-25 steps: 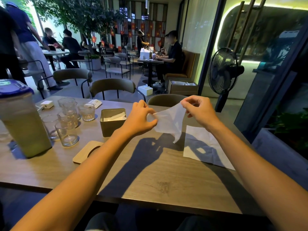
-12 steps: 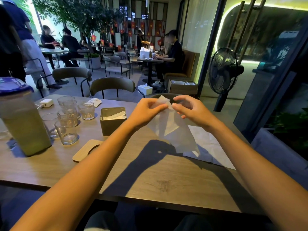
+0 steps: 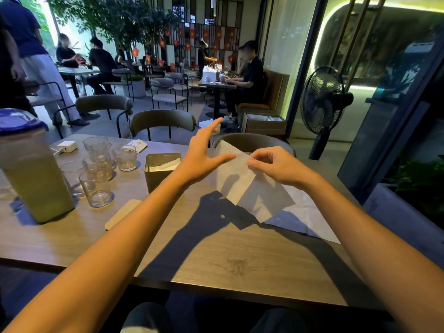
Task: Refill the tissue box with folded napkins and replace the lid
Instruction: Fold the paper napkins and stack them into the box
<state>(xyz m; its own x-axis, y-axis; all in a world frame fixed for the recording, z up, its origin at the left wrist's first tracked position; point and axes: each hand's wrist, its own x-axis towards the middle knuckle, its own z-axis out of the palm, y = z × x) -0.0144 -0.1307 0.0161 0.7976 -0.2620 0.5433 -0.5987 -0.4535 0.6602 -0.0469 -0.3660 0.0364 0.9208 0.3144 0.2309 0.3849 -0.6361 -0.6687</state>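
A person is sitting at a long wooden table (image 3: 216, 255) with a pale grain top. On its left end a tall clear plastic jug with a blue lid (image 3: 31, 169) is standing, full of a greenish drink. Just beside the jug, a bunch of short clear drinking glasses (image 3: 96, 164) is crowding together.

Near the middle of the table the square olive-green tissue box (image 3: 163, 171) is sitting with its top open, and white paper is showing inside. Its flat light wooden lid (image 3: 123, 213) is lying on the table in front of the box, close to it but apart.

To the right, a big white sheet of paper (image 3: 310, 217) is lying flat on the table.

Above that sheet the person is holding up a thin white napkin (image 3: 242, 186). It is already folded over, I think, though the dim light is making the layers hard to count. The right hand (image 3: 276, 169) is pinching the napkin's top edge between thumb and fingertips. The left hand (image 3: 204, 155) is spreading wide open with nothing in it, its fingers reaching toward the napkin's upper left corner.

The box is lying to the left of the napkin, and the left hand is hanging nearer to it than the right. So the napkin probably needs to travel left and down into the box.
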